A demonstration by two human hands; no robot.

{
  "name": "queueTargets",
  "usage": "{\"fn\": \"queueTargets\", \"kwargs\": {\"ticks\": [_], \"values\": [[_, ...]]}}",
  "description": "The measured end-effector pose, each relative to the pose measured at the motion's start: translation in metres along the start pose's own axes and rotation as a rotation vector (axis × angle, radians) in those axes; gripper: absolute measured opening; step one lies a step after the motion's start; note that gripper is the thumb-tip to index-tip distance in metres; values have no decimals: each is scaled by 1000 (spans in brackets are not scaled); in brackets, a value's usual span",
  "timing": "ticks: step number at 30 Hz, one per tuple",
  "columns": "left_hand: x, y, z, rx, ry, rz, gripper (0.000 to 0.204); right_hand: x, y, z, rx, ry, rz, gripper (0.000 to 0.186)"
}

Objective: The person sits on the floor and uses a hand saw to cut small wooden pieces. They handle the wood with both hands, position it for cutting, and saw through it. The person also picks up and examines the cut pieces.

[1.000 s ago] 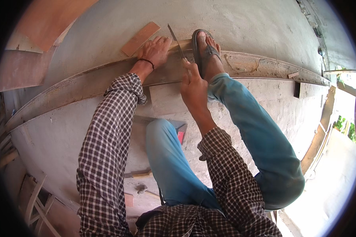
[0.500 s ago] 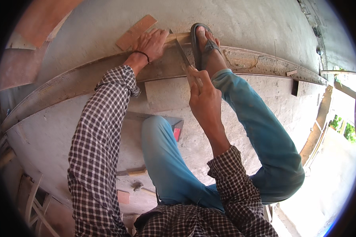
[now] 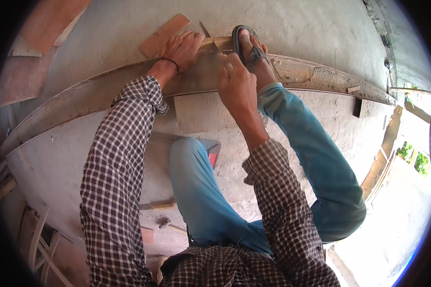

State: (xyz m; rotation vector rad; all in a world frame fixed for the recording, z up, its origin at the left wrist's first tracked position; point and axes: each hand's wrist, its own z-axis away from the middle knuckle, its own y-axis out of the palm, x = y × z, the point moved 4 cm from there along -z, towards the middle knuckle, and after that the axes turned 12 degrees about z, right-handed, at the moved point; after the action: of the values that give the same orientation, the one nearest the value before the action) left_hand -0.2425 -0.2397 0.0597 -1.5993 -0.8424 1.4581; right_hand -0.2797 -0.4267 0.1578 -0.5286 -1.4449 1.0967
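Note:
A light wooden strip (image 3: 224, 43) lies across a long metal beam (image 3: 143, 91) at the far side. My left hand (image 3: 181, 49) grips the strip's left part, fingers curled over it. At its right end, my foot in a dark sandal (image 3: 237, 44) presses on the strip. My right hand (image 3: 238, 83) is closed round the handle of a narrow handsaw. The saw's blade (image 3: 205, 29) crosses the strip between my left hand and the foot, its tip past the far edge. Most of the handle is hidden in my fingers.
A reddish-brown board piece (image 3: 165, 35) lies beyond my left hand. Larger boards (image 3: 38, 62) stand at the far left. Under my bent knee rests another saw (image 3: 210, 146) with a red mark on its handle. Wooden offcuts (image 3: 43, 244) lie at the lower left.
My right hand has pushed the saw away from me and a little left, so more blade shows beyond the strip. My left hand and foot stay nearly in place.

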Motion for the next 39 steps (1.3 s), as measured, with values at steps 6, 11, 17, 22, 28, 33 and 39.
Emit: {"fn": "queueTargets", "kwargs": {"ticks": [6,11,17,22,28,33,39], "values": [[5,2,-2,-69,40,41,41,-14,-6,29,-96,-51,-163,24],[6,1,-8,-32,22,42,41,-16,17,2,-88,-60,-129,28],[1,-3,-16,7,-19,13,43,-14,13,-12,34,52,-121,19],[8,5,-8,-26,-12,-51,43,-21,7,19,-63,-57,-159,18],[1,0,-22,-14,-37,15,44,-12,3,-32,-19,-38,-105,17],[9,11,6,12,-56,-55,42,-18,-5,31,-37,-50,-181,24],[-2,14,4,-89,40,-91,33,-3,0,-15,58,23,5,25]]}}
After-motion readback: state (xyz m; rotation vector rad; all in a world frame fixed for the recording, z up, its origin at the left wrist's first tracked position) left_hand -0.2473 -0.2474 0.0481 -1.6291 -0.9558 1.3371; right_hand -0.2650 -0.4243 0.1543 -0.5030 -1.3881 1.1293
